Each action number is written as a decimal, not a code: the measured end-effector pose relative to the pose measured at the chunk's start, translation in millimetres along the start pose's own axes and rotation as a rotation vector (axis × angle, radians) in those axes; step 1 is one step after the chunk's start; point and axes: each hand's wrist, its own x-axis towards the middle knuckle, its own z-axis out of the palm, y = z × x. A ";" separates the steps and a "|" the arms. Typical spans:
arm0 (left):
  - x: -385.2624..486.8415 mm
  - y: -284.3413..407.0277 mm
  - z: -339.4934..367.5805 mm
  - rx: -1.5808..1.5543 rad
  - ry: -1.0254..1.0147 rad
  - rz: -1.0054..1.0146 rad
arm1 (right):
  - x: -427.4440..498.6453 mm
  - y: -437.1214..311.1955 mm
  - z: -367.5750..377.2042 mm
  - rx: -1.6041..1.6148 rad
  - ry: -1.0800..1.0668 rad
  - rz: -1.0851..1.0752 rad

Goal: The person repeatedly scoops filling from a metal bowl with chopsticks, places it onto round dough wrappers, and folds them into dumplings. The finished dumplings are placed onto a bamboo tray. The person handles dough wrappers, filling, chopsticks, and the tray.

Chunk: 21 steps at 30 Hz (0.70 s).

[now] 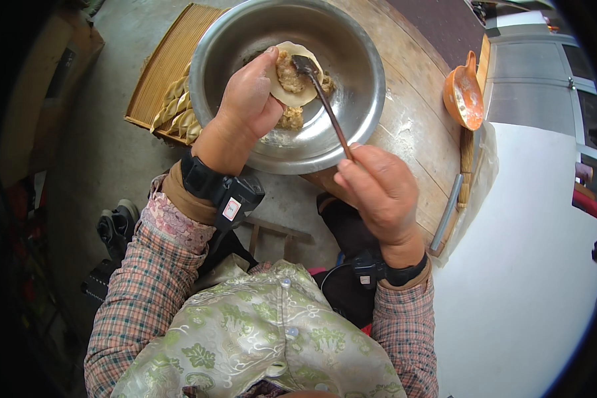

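Observation:
My left hand [251,94] holds a round dough wrapper [298,97] over a large stainless steel bowl [373,84]. A mound of minced filling [289,74] lies on the wrapper. In my right hand [383,189] is the thin handle of a dark spatula [331,107], and its flat tip rests on the filling. More filling [292,118] sits in the bowl below the wrapper, partly hidden by it. Several folded dumplings [176,109] lie on a slatted tray [171,59] left of the bowl, which hides part of them.
The bowl stands on a wooden table [403,89] dusted with flour. At its right side are an orange ladle [465,97], a straw brush [466,164] and a grey tube [447,211]. A white panel [512,199] is beyond. Shoes [117,224] stand on the floor at left.

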 end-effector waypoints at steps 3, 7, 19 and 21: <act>0.7 2.4 -0.7 -0.037 -0.019 0.002 | 4.9 -3.7 3.3 -0.085 -0.084 -0.057; 3.9 8.7 -3.8 -0.050 -0.035 0.045 | 2.2 -6.1 -7.4 -0.065 -0.083 -0.081; -7.4 11.1 3.8 0.133 -0.107 0.091 | -12.7 19.0 12.4 0.260 -0.108 0.462; -9.4 8.1 4.5 0.126 -0.124 0.063 | -13.7 12.9 23.1 0.169 -0.310 0.320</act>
